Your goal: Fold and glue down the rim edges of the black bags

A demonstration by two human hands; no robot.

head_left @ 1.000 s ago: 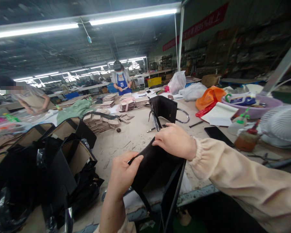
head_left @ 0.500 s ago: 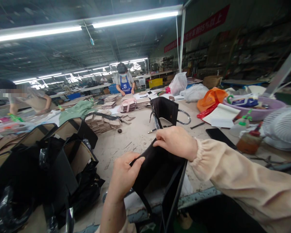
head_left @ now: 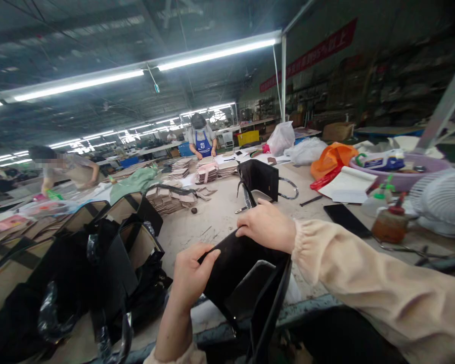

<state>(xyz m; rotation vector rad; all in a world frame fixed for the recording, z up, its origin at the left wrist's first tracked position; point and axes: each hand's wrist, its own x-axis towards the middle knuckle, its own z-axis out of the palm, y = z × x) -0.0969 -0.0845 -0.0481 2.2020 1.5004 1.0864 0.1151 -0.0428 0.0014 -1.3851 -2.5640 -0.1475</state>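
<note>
A black handbag (head_left: 227, 268) stands at the table's front edge, its mouth turned up toward me. My left hand (head_left: 195, 268) pinches the left end of its far rim between thumb and fingers. Farther right along that same rim, my right hand (head_left: 265, 225) grips the edge with curled fingers. Inside the bag a pale-edged panel (head_left: 252, 278) shows; the bag's underside is hidden. Just beyond my right hand sits another black handbag (head_left: 263, 177), upright, with a plastic-wrapped handle (head_left: 293, 188).
Several black bags (head_left: 117, 258) with tan insides crowd the left. Stacked brown pieces (head_left: 170, 198) lie behind them. On the right are a phone (head_left: 347, 220), a notebook (head_left: 349, 184), a glue bottle (head_left: 390, 225), a purple basin (head_left: 432, 164) and a white fan (head_left: 440, 197). Co-workers (head_left: 200, 136) stand across the table.
My view has tilted up and turned slightly left. Both hands keep hold of the bag's rim, and the pale-edged panel inside now shows more clearly.
</note>
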